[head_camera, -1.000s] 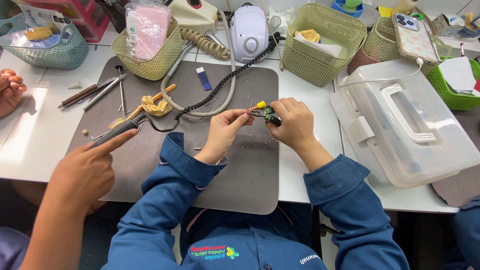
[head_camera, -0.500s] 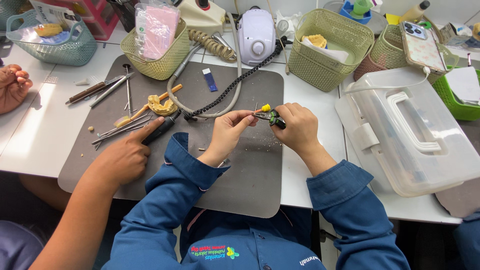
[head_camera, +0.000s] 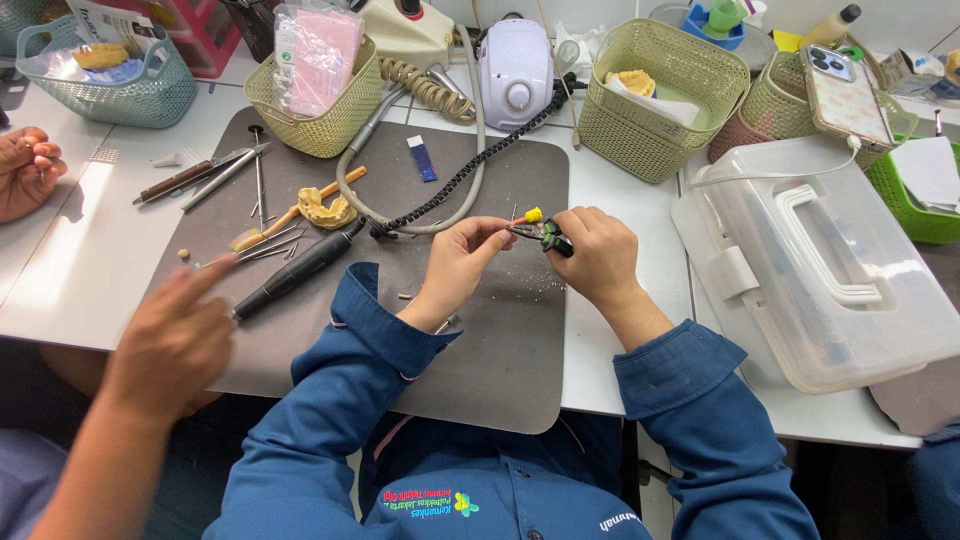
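My right hand (head_camera: 600, 262) grips small pliers (head_camera: 548, 236) with dark green handles over the dark grey work mat (head_camera: 500, 340). A small yellow piece (head_camera: 533, 214) shows just above the plier jaws. My left hand (head_camera: 462, 262) pinches something thin at the plier tips; it is too small to make out. Both hands hover close together at the mat's upper right. Pale crumbs are scattered on the mat beneath them.
A co-worker's hand (head_camera: 172, 342) hovers at the mat's left, near a black handpiece (head_camera: 298, 270). A yellow dental cast (head_camera: 322, 210), metal hand tools (head_camera: 205, 175), a white motor unit (head_camera: 515, 68), green baskets (head_camera: 665, 95), a phone (head_camera: 845, 95) and a clear lidded box (head_camera: 820, 265) surround the mat.
The co-worker's hand had reached to the black handpiece and has now drawn back toward the near edge. My hands stay together at the pliers.
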